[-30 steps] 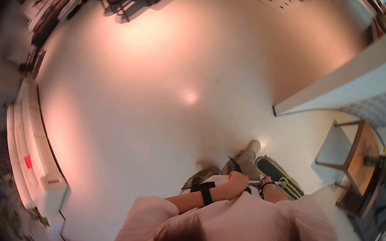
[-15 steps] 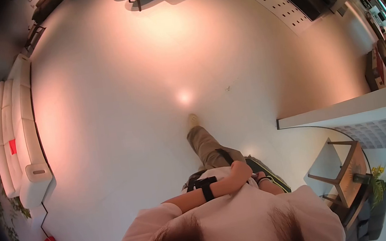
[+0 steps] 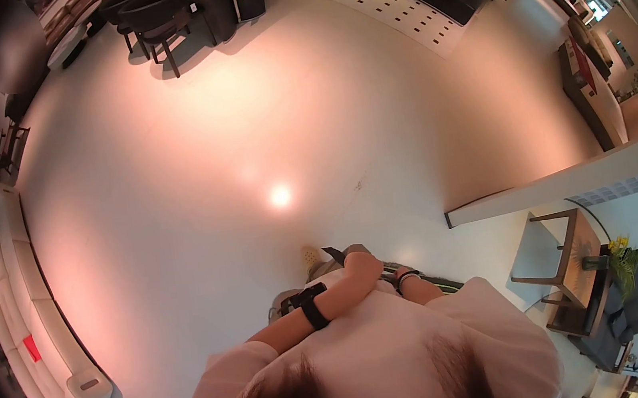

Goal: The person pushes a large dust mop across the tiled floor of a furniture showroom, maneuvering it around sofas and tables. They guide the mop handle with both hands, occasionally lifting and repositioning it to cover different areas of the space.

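Observation:
My left forearm reaches across my waist, with a black band (image 3: 315,312) at the wrist. My left hand (image 3: 364,264) is closed in front of my right side, its fingertips turned away from view. A flat dark strip (image 3: 333,256) sticks out just beyond this hand; I cannot tell if the hand holds it. My right hand (image 3: 400,273), with a dark band around the wrist, lies close beside the left one, its fingers mostly hidden. Dark fabric with a green edge (image 3: 445,285) shows beside my right forearm.
A pale sofa (image 3: 35,309) stands along the left. Ahead are dark chairs (image 3: 159,28) by a table. A low white partition (image 3: 527,186) juts in from the right, near a wooden side table (image 3: 563,247) and a potted plant (image 3: 624,263). One shoe (image 3: 311,257) shows on the pale floor.
The view has shifted forward: the chairs and table ahead show more fully, and the sofa sits lower and farther left. My leg shows less. Both hands stay together at my waist.

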Demonstrator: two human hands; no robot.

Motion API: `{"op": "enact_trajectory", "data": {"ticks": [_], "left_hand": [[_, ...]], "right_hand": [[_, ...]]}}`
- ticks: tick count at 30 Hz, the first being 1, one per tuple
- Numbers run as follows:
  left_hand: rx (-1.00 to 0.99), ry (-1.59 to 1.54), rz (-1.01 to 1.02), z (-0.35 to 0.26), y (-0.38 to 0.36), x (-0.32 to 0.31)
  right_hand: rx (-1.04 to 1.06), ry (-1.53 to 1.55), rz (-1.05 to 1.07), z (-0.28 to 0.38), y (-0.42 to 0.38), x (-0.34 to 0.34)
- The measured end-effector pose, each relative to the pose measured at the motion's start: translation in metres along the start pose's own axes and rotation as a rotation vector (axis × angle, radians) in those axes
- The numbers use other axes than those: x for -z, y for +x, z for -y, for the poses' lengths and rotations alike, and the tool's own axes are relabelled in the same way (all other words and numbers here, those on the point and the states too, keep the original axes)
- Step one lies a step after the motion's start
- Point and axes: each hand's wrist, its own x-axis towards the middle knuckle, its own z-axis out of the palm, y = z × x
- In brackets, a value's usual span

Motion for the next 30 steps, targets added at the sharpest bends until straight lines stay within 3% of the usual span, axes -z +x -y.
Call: {"op": "enact_trajectory", "data": {"ticks": [14,17,18,22,24,30], "left_hand": [[-0.310,-0.005,0.082,0.127,0.024,0.046],[-0.427,0.061,0.055,0.179,0.028,0.066],[-0.419,0.032,0.105,0.194,0.030,0.074],[-0.331,-0.045,0.202,0.258,0.027,0.108],[-0.331,-0.042,0.192,0.288,0.036,0.098],[-0.390,-0.158,0.229,0.354,0.027,0.154]], "right_hand": [[-0.057,0.110,-0.059,-0.026,0.006,-0.108],[-0.120,0.164,-0.033,-0.050,0.048,-0.145],[-0.192,0.207,-0.013,-0.064,0.098,-0.148],[-0.044,0.042,0.009,-0.037,-0.007,-0.255],[-0.009,-0.013,0.025,-0.029,-0.029,-0.302],[0.101,-0.140,0.070,-0.011,-0.062,-0.394]]}}
